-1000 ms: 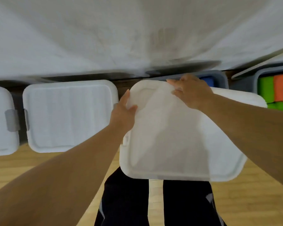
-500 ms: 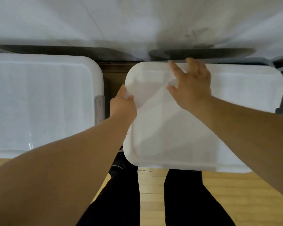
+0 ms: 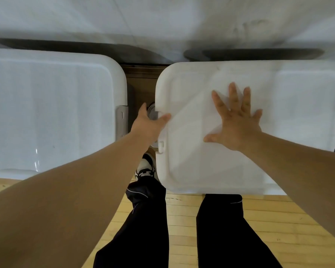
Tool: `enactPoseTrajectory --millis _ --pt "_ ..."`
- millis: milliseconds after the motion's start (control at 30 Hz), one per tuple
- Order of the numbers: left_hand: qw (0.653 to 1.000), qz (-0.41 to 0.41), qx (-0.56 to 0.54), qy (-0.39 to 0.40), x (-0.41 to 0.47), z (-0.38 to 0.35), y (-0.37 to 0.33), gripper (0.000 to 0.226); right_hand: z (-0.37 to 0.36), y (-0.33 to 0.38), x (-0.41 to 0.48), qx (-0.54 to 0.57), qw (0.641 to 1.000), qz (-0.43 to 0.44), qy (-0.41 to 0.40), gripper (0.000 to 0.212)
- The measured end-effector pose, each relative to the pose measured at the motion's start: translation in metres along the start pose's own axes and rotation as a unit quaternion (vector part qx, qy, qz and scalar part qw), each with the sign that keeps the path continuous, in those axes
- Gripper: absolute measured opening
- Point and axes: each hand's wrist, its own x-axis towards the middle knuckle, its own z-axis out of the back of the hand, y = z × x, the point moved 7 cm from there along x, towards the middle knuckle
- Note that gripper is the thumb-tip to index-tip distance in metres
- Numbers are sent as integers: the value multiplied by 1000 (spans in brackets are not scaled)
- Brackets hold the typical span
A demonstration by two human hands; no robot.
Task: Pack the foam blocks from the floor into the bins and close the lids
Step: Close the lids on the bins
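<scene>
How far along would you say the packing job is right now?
Done: the left bin lid sits on. In hand: the right hand presses the second lid flat while the left hand grips its edge. Left: probably clipping it shut.

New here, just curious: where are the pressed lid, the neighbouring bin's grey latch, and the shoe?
lid (image 3: 211,161), head view, bare top panel
grey latch (image 3: 121,120), head view, its middle
shoe (image 3: 143,165), head view, white upper

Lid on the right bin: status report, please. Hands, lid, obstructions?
Right hand flat on lid, fingers spread. Left hand grips lid's left edge. Lid lies level, bin beneath hidden. Closed bin at left stands apart, nothing blocking.
</scene>
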Motion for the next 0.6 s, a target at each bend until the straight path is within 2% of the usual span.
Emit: enactPoseTrajectory --millis 100,233,300,400,500,600 --pt "999 8 -4 50 -1 -10 20 111 0 0 1 3 1000 -3 3 132" --pt "1000 -20 -14 10 -9 -8 31 115 -1 -1 -1 -3 1000 -4 -4 130" --pt "999 -51 -8 -14 -12 -5 33 109 -1 -3 -2 -7 1000 -7 -11 129" --pt "994 -90 48 -47 -19 -5 35 93 -1 -2 -4 -7 1000 -9 -14 129" --pt "980 -112 153 -64 -27 -13 35 95 -1 -2 -4 -6 1000 -11 -8 130" --pt "973 -120 188 -63 -30 -21 38 90 -2 -2 -2 -9 1000 -11 -7 131"
